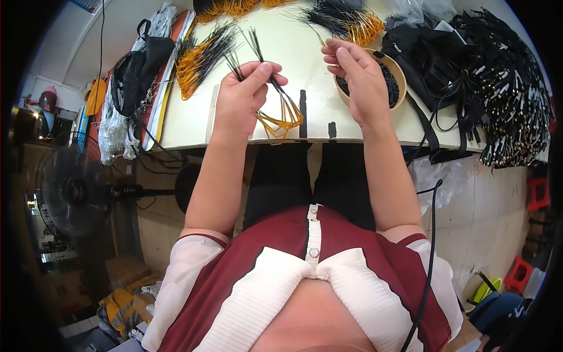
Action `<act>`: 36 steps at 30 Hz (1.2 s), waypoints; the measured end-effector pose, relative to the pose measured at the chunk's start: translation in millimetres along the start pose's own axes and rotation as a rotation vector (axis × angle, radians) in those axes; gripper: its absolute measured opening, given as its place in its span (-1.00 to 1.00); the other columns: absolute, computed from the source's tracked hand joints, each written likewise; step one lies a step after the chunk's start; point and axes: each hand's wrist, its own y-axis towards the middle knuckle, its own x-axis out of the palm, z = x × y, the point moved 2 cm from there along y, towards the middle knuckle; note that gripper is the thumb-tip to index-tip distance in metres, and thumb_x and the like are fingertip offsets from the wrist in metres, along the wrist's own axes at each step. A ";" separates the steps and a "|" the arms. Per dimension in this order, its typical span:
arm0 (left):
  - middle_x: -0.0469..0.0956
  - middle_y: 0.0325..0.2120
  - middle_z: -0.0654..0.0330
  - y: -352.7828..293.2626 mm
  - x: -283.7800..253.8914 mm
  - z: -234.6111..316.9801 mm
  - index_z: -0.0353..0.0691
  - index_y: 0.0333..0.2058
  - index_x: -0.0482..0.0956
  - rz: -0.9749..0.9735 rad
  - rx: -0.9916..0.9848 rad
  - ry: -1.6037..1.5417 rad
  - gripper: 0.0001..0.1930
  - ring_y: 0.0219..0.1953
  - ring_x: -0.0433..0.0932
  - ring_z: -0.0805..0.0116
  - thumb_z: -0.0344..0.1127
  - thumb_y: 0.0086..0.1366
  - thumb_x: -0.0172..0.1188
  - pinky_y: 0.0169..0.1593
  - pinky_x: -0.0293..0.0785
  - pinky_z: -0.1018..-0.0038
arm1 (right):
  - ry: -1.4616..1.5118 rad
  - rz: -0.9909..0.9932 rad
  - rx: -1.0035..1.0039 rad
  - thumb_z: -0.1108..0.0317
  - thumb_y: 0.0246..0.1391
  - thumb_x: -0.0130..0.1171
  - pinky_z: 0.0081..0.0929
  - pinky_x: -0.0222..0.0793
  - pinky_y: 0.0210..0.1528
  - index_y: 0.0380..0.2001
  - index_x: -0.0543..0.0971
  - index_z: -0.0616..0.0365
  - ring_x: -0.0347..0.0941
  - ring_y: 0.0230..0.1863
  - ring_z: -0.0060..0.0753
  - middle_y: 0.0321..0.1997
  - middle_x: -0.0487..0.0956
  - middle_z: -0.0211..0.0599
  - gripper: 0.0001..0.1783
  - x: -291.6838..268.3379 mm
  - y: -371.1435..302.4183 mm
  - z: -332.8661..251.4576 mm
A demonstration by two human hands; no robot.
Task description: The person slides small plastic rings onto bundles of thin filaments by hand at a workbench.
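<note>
My left hand (243,97) is closed around a small bunch of wires (288,117). Their yellow-orange looped ends hang toward the table's near edge, and black ends stick up past the thumb. My right hand (363,82) is raised over the left rim of a round tan bowl (400,73) that holds small black pieces (392,88). Its fingers are drawn together, with a thin orange-and-black wire (321,40) at the fingertips. Behind that hand lies a pile of black and orange wires (359,24); another such pile (202,58) is left of the left hand.
More orange wire bundles (229,9) lie at the table's (281,53) far edge. Black cables (516,100) with metallic tips heap up at the right, beside a black bag (413,50). White cable bundles (117,123) hang at the left, above a standing fan (76,188). Red stools (519,274) stand on the floor.
</note>
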 end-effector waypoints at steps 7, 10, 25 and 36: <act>0.60 -0.46 0.10 -3.3 -9.9 5.1 -0.37 -0.29 0.57 -0.041 -0.007 -0.085 -0.84 -0.74 0.05 0.75 -0.37 0.32 0.09 -0.68 -0.06 0.76 | -0.568 -0.247 0.040 0.27 0.07 0.22 -0.64 0.28 -0.30 -0.04 0.50 0.36 0.36 -0.39 -0.65 -0.40 0.55 -0.43 -0.55 9.2 -12.7 -5.9; 0.60 -0.47 0.11 -6.9 -7.9 5.1 -0.36 -0.29 0.56 -0.122 0.014 -0.100 -0.84 -0.74 0.06 0.75 -0.37 0.33 0.08 -0.67 -0.06 0.77 | -0.741 -0.268 -0.005 0.26 0.07 0.20 -0.63 0.29 -0.34 -0.08 0.52 0.39 0.36 -0.43 -0.64 -0.46 0.53 -0.40 -0.57 20.3 -9.0 -6.2; 0.57 -0.54 0.18 -16.3 -20.0 17.5 -0.37 -0.28 0.56 -0.247 0.017 -0.156 -0.82 -0.72 0.13 0.76 -0.35 0.34 0.07 -0.64 -0.03 0.80 | -0.060 -0.454 0.352 0.31 0.05 0.21 -0.72 0.19 -0.54 -0.40 0.64 0.20 0.28 -0.60 -0.75 -0.58 0.53 -0.47 -0.83 57.5 -5.5 43.8; 0.59 -0.50 0.29 -11.6 -21.2 -1.5 -0.40 -0.28 0.64 0.119 0.167 0.185 -0.83 -0.55 0.34 0.72 -0.40 0.22 0.22 -0.48 0.19 0.76 | -0.381 -0.385 0.041 0.34 0.10 0.15 -0.67 0.33 -0.35 -0.40 0.62 0.30 0.42 -0.45 -0.68 -0.52 0.56 -0.45 -0.79 62.2 -6.3 32.9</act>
